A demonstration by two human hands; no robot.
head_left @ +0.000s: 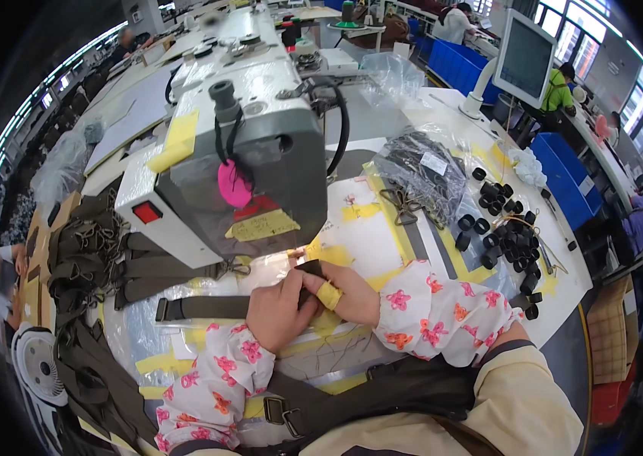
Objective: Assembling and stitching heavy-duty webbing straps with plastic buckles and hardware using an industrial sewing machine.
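While the left hand (274, 313) meets the right hand (353, 295), both hands' fingers (292, 286) nearly closed, pinching a dark strap (310, 267)

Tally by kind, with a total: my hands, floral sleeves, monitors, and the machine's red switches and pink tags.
Left hand and right hand: 2
Left floral sleeve and right floral sleeve: 2
Monitor: 1
Red switch: 1
Pink tag: 1
Total: 7
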